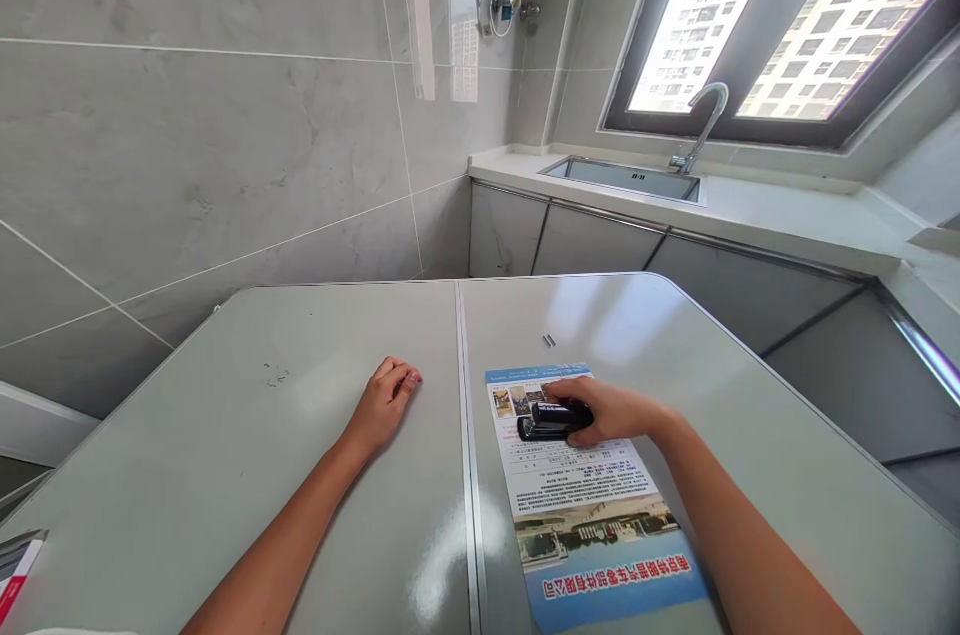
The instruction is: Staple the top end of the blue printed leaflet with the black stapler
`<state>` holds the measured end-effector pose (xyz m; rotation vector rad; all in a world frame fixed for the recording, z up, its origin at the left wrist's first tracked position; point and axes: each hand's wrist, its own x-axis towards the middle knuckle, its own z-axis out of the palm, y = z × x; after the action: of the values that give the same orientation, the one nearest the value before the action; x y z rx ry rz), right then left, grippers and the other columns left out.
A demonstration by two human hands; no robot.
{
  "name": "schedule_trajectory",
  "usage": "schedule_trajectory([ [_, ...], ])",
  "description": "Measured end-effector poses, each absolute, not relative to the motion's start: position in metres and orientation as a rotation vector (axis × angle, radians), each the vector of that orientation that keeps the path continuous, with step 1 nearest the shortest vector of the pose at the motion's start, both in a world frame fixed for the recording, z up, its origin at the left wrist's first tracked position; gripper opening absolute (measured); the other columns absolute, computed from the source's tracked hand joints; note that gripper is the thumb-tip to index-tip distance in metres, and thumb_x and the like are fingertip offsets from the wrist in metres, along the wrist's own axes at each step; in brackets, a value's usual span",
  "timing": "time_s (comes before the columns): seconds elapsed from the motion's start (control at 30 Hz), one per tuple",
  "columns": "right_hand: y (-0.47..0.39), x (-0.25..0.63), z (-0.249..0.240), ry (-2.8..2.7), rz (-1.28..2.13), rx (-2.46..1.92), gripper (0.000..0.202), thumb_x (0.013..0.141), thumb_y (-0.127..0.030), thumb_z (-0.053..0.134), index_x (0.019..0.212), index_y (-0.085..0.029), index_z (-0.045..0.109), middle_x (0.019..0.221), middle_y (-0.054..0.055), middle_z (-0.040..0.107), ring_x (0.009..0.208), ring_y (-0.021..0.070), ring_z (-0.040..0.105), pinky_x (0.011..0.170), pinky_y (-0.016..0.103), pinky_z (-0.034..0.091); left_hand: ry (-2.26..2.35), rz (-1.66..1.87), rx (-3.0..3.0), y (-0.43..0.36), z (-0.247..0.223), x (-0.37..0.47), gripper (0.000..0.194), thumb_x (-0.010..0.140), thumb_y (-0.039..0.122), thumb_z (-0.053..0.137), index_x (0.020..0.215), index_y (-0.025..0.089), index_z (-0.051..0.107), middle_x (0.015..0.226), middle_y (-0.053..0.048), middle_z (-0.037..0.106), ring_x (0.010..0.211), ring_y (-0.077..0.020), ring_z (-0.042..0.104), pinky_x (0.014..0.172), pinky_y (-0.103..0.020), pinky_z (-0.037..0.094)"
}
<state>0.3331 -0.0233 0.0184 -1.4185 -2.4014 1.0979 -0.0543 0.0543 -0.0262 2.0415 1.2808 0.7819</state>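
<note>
Stapler work in hand, by appearance: right of centre, the right hand (606, 413) has its fingers wrapped around a black stapler (551, 422) over a printed sheet (574, 483) — the left hand (384, 402), mid-frame, lies curled on the bench (187, 475) — and the next move likely calls for steady alignment.

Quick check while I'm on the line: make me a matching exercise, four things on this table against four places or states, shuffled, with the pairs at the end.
Things:
1. Black stapler
2. Printed sheet
3. Small silver strips
4. Left hand

Places or states:
A. Lying on the table just beyond the sheet's far edge
B. Loosely curled, to the left of the table's seam
C. Gripped in the right hand
D. Lying flat to the right of the seam, partly covered by the stapler

Pairs: 1-C, 2-D, 3-A, 4-B
</note>
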Motion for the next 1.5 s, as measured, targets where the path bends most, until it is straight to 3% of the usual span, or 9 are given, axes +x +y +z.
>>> schedule_trajectory([
  [0.2,-0.020,0.347,0.017,-2.321,1.212,-1.300,0.053,0.073,-0.053,0.082,0.112,-0.022,0.064,0.109,0.004,0.067,0.091,0.0210,0.059,0.076,0.029,0.046,1.298,0.772,2.014,0.057,-0.030,-0.057,0.042,0.106,0.049,0.039,0.097,0.023,0.071,0.105,-0.004,0.061,0.080,-0.0159,0.056,0.074,-0.030,0.048],
  [0.3,-0.013,0.375,0.005,-2.093,1.079,-1.344,0.046,0.086,-0.063,0.064,0.103,-0.021,0.065,0.102,0.005,0.067,0.089,0.0207,0.059,0.079,0.030,0.046,1.306,0.778,2.021,0.058,-0.030,-0.058,0.043,0.106,0.049,0.038,0.097,0.023,0.071,0.104,-0.004,0.061,0.077,-0.0153,0.055,0.072,-0.030,0.047],
  [0.37,-0.007,0.399,-0.010,-1.819,0.724,-1.668,0.042,0.093,-0.060,0.051,0.083,-0.021,0.061,0.082,0.003,0.065,0.077,0.0189,0.055,0.073,0.030,0.042,1.308,0.776,2.033,0.058,-0.030,-0.057,0.042,0.106,0.048,0.038,0.097,0.023,0.071,0.103,-0.004,0.061,0.079,-0.0159,0.056,0.073,-0.030,0.048],
  [0.43,-0.001,0.418,-0.029,-1.531,0.356,-2.009,0.041,0.091,-0.056,0.051,0.068,-0.022,0.053,0.065,0.001,0.057,0.065,0.0177,0.048,0.064,0.031,0.035,1.317,0.784,2.060,0.058,-0.030,-0.057,0.040,0.106,0.046,0.039,0.096,0.023,0.071,0.103,-0.005,0.062,0.086,-0.0177,0.059,0.079,-0.032,0.051],
  [0.6,0.010,0.433,-0.059,-1.454,0.144,-2.199,0.036,0.083,-0.052,0.052,0.061,-0.023,0.047,0.062,0.002,0.059,0.061,0.0181,0.048,0.060,0.030,0.029,1.542,0.860,2.284,0.061,-0.036,-0.061,0.028,0.100,0.035,0.048,0.103,0.023,0.072,0.124,-0.011,0.064,0.119,-0.0273,0.058,0.106,-0.045,0.046],
  [0.7,0.011,0.429,-0.061,-1.495,0.112,-2.239,0.035,0.084,-0.051,0.050,0.063,-0.023,0.047,0.066,0.003,0.062,0.064,0.0188,0.050,0.059,0.030,0.028,1.925,0.733,2.319,0.064,-0.041,-0.068,0.037,0.099,0.037,0.050,0.125,0.021,0.070,0.151,-0.018,0.050,0.143,-0.0382,0.041,0.118,-0.063,0.030],
  [0.83,0.012,0.428,-0.059,-1.500,0.116,-2.254,0.034,0.085,-0.050,0.049,0.064,-0.023,0.048,0.068,0.003,0.063,0.065,0.0190,0.050,0.060,0.030,0.028,2.245,0.431,2.145,0.067,-0.045,-0.076,0.062,0.102,0.053,0.039,0.153,0.020,0.049,0.167,-0.024,0.027,0.154,-0.0511,0.016,0.110,-0.082,0.019],
  [1.33,0.010,0.424,-0.057,-1.473,0.143,-2.233,0.032,0.083,-0.047,0.052,0.063,-0.023,0.047,0.068,0.003,0.062,0.065,0.0193,0.049,0.061,0.031,0.031,2.208,0.244,2.105,0.068,-0.045,-0.076,0.068,0.102,0.057,0.029,0.159,0.022,0.042,0.169,-0.021,0.025,0.155,-0.0498,0.014,0.113,-0.081,0.016],
  [1.5,0.005,0.406,-0.038,-1.527,0.056,-1.868,0.037,0.087,-0.047,0.056,0.062,-0.024,0.044,0.067,0.003,0.056,0.065,0.0184,0.047,0.069,0.034,0.038,2.213,0.228,2.109,0.067,-0.044,-0.076,0.068,0.103,0.057,0.028,0.159,0.021,0.041,0.168,-0.022,0.025,0.155,-0.0504,0.014,0.112,-0.081,0.017],
])
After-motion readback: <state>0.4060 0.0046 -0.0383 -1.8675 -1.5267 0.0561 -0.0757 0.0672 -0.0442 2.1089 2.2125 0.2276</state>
